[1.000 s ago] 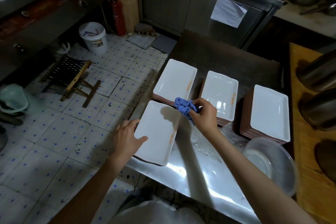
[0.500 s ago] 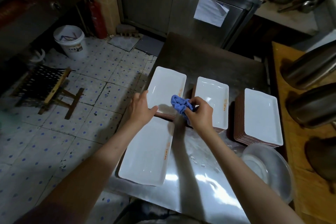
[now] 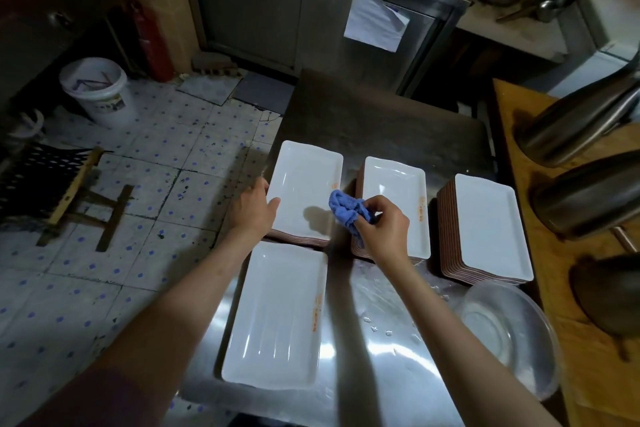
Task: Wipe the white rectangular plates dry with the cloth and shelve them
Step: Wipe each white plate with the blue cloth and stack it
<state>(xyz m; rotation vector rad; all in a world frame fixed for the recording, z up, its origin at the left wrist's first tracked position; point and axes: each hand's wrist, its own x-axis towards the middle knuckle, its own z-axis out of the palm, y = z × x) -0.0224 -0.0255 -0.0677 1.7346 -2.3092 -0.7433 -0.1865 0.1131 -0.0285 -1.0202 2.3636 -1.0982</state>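
Three stacks of white rectangular plates stand on the steel table (image 3: pixel 377 367): a left stack (image 3: pixel 304 184), a middle stack (image 3: pixel 393 191) and a taller right stack (image 3: pixel 486 225). A single white plate (image 3: pixel 277 315) lies flat nearer to me. My left hand (image 3: pixel 254 210) grips the left edge of the top plate of the left stack, thumb on its upper face. My right hand (image 3: pixel 379 227) holds a bunched blue cloth (image 3: pixel 343 208) between the left and middle stacks, at the left stack's right edge.
A clear plastic bowl (image 3: pixel 509 333) sits at the table's right front. Steel jugs (image 3: pixel 581 121) lie on a wooden board (image 3: pixel 519 163) to the right. On the tiled floor left are a white bucket (image 3: pixel 98 94), a folding stool (image 3: pixel 65 191) and a red extinguisher (image 3: pixel 152 42).
My left hand left the single near plate and reached forward to the left stack's edge. My right hand with the cloth stayed between the stacks. The view shifted forward.
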